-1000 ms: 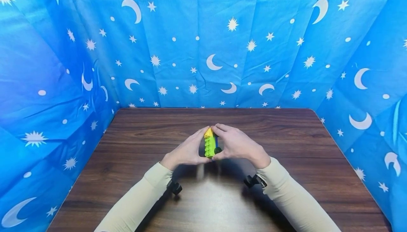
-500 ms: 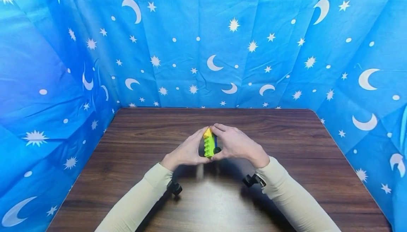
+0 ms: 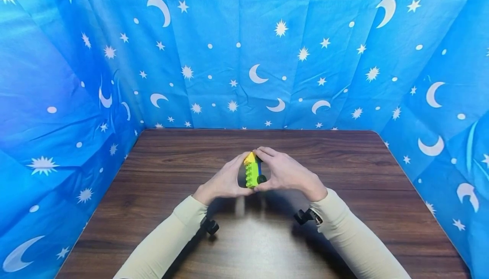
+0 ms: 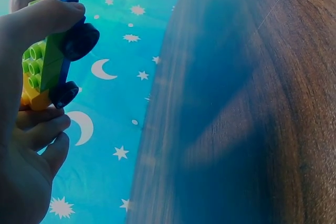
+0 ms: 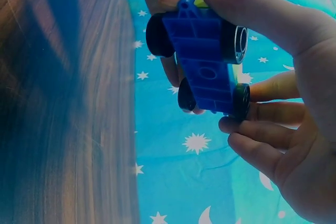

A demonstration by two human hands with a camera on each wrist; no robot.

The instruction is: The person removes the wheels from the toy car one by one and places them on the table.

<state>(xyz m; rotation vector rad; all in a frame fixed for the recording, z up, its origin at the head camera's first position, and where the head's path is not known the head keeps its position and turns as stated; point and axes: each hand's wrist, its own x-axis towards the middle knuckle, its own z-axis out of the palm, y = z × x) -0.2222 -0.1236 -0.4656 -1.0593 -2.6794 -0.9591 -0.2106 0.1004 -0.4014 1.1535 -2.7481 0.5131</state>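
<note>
Between both hands is a toy car (image 3: 252, 174) built of bricks, with lime green studded bricks, a yellow sloped piece at the far end and black wheels. Its blue underside (image 5: 202, 56) with a small hitch faces the right wrist camera. My left hand (image 3: 226, 179) grips it from the left, thumb at the near end and fingers at the yellow end. From the other side my right hand (image 3: 287, 173) holds it the same way, thumb near the hitch, fingertips by a far wheel (image 5: 241, 100). The car is held up above the table.
A dark wood-grain table (image 3: 183, 151) lies under the hands. Blue cloth (image 3: 214, 24) with white moons and stars hangs behind it and along both sides. Black wrist cameras (image 3: 210, 226) sit below the cream sleeves (image 3: 164, 240).
The car tips very slightly in the hands, its yellow end shifting a little. Both hands keep their hold in nearly the same place.
</note>
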